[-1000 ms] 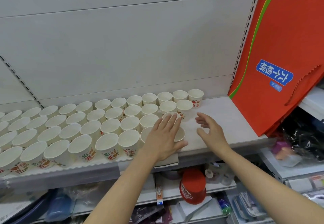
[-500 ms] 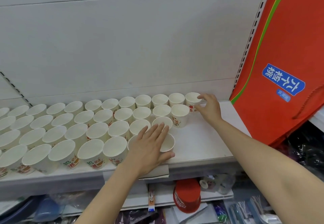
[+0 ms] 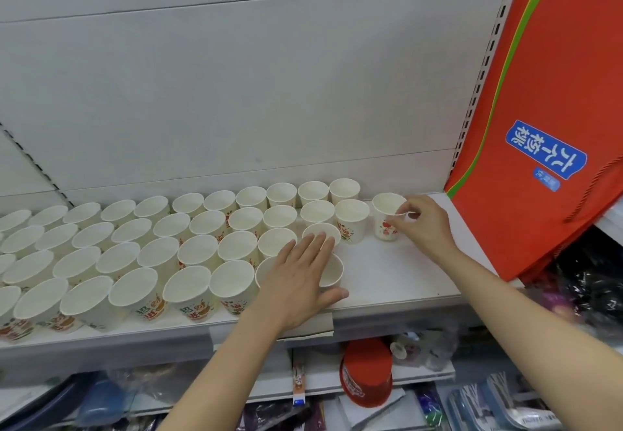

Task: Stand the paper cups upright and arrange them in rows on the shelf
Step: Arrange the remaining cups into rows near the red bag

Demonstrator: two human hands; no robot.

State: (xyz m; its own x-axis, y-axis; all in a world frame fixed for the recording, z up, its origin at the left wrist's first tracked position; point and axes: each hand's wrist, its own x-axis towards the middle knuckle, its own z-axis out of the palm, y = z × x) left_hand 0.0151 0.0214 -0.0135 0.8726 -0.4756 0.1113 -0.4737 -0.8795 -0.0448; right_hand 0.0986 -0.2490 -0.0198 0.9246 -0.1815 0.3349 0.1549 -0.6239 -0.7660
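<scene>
Right hand [image 3: 425,225] pinching cup [image 3: 387,216] rim

place: shop | slotted shelf upright [image 3: 478,93] | packaged goods [image 3: 367,373] below

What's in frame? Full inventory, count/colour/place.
paper cups: dozens, white with red print, upright in rows on the shelf
separate cup: 1, white with red print, apart at the right end of the rows
shelf: 1, white, bare at its right end
back panel: white, behind the cups
bag: 1, red with a blue label, leaning at the right
red tub: 1, lower shelf
left hand: flat over the front cups' rims
right hand: pinches the separate cup's rim
</scene>
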